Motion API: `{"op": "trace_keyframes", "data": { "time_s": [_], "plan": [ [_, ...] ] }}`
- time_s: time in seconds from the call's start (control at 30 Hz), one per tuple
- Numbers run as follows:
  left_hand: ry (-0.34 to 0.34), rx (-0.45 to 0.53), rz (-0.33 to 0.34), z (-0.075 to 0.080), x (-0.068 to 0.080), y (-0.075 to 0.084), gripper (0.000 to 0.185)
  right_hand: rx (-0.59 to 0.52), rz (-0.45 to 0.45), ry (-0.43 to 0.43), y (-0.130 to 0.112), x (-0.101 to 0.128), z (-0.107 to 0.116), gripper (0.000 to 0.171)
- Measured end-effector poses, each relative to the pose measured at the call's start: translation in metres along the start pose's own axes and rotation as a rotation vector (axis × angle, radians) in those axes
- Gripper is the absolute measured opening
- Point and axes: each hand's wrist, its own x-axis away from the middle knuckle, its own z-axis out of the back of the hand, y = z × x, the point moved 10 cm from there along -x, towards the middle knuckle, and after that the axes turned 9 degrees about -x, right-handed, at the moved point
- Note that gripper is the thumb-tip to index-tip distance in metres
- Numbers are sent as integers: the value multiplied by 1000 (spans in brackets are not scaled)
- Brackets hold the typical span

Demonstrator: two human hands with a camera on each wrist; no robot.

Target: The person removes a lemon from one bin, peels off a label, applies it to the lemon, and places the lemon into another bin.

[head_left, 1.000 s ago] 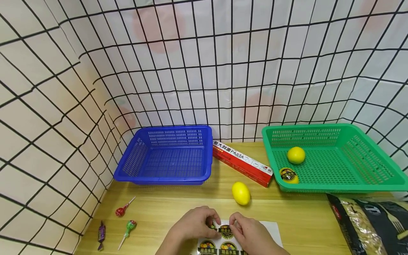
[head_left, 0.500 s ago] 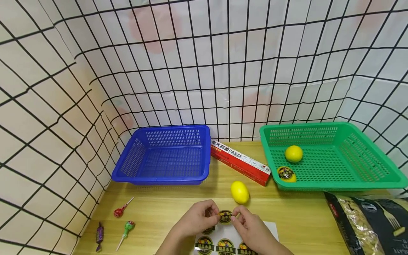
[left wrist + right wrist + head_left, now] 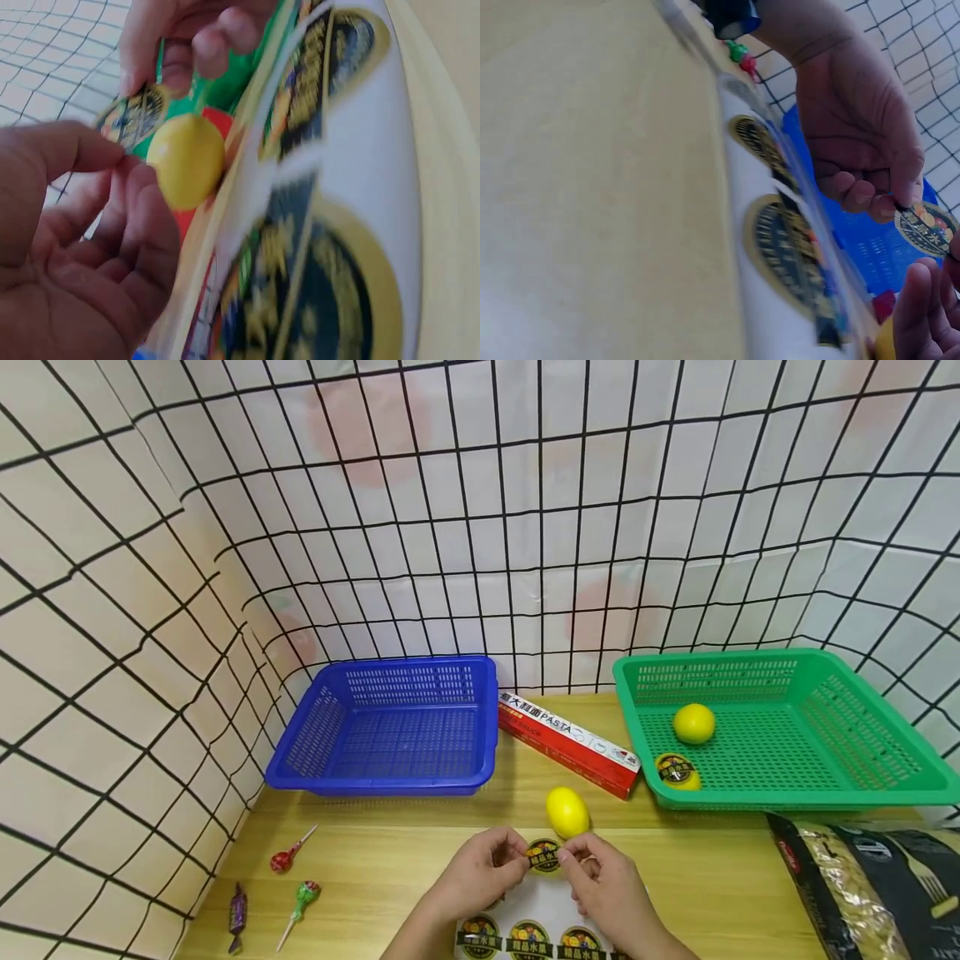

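Note:
A round black-and-gold sticker (image 3: 543, 855) with a fruit picture is stretched between both hands, above the white sticker sheet (image 3: 536, 900). My left hand (image 3: 480, 875) pinches its left end between thumb and forefinger. The right hand (image 3: 609, 881) pinches the opposite end. In the left wrist view, the sticker (image 3: 135, 116) shows between the two sets of fingertips, with the yellow lemon (image 3: 187, 161) behind. Several more stickers (image 3: 529, 940) lie on the sheet below the hands. Just beyond the fingers, the lemon (image 3: 567, 812) rests on the wooden table.
A blue basket (image 3: 382, 781) stands at the back left. The green basket (image 3: 787, 799) at right holds a plain lemon (image 3: 693, 724) and a stickered one (image 3: 678, 772). Between them lies a pasta box (image 3: 570, 743). Two lollipops (image 3: 302, 897), a wrapped candy (image 3: 237, 918) and a pasta bag (image 3: 870, 881) flank the sheet.
The sticker has come up off the sheet in both hands' fingers. Both hands have moved forward with it, toward the lemon on the table.

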Motion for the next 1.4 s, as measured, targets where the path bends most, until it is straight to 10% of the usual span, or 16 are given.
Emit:
{"op": "trace_keyframes", "data": {
  "time_s": [0.33, 0.67, 1.4],
  "plan": [
    [203, 266, 121, -2, -43, 4, 17, 142, 53, 191, -33, -32, 38, 25],
    [239, 460, 235, -5, -61, -16, 15, 237, 48, 219, -38, -54, 44, 25],
    [265, 496, 253, -13, -65, -25, 11, 237, 6, 238, -28, -60, 47, 24]
  ]
}}
